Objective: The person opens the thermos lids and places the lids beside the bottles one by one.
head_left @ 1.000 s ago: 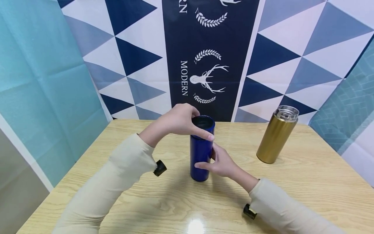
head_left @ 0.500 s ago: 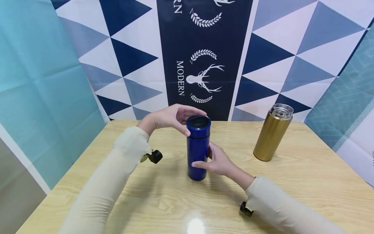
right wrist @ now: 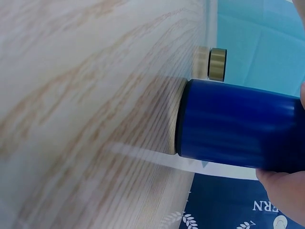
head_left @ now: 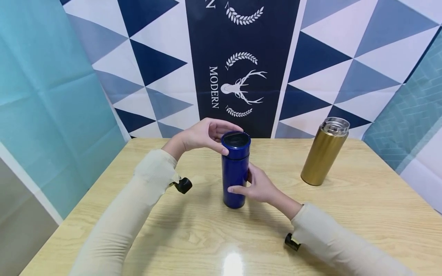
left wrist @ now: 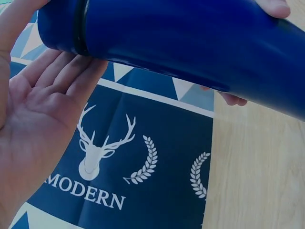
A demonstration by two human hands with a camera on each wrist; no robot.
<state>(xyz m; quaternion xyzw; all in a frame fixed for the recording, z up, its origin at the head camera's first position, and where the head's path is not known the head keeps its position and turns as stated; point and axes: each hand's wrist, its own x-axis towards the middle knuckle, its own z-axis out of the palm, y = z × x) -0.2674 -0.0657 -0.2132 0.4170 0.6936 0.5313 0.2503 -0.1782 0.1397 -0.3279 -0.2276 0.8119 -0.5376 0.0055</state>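
Observation:
A blue thermos flask [head_left: 235,178] stands upright on the wooden table in the head view, with a blue, dark-topped lid [head_left: 238,147] on it. My left hand [head_left: 203,136] holds the lid, thumb at the near left side and fingers reaching round the back. Lower down, my right hand [head_left: 260,188] grips the body from the right, thumb across the front; its other fingers are mostly hidden behind. The left wrist view shows the lid [left wrist: 59,24] between thumb and fingers, a dark seam below it. In the right wrist view the flask's base [right wrist: 183,117] meets the table.
A gold thermos flask [head_left: 321,155] stands open-mouthed at the right of the table [head_left: 193,237], without a lid. A small gold cylinder [right wrist: 218,64] shows beyond the blue flask in the right wrist view. Patterned cloth [head_left: 155,57] hangs behind the table.
My left hand has turned on the lid, its thumb shifting from the right front to the left and fingers now extending along the back. My right hand keeps its grip; the head view shifted slightly.

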